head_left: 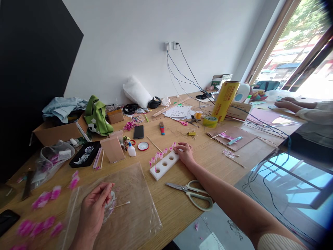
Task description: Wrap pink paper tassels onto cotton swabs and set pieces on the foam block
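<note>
My right hand [185, 154], fingers bent together, is at the far end of a white block with round holes [164, 166]. Pink petal-like pieces [158, 155] line the block's back edge, one of them right by my fingertips; what the fingers grip is hidden. My left hand [95, 206] is closed in a pinch above a clear plastic sheet [130, 194], and anything between its fingertips is too small to make out. Beneath it, a cotton swab [122, 205] rests across a small whitish smeared palette [111, 205], partly covered by the hand. Scissors [191, 192] lie beside my right forearm.
More pink petals [43, 199] lie at the left. Behind the hands are a glue bottle [131, 150], a round lid [143, 146], a phone [138, 132] and a yellow cling-film roll [225, 101]. Cables [288, 146] hang over the table's right edge. Another person's hands [286, 103] rest at the far right.
</note>
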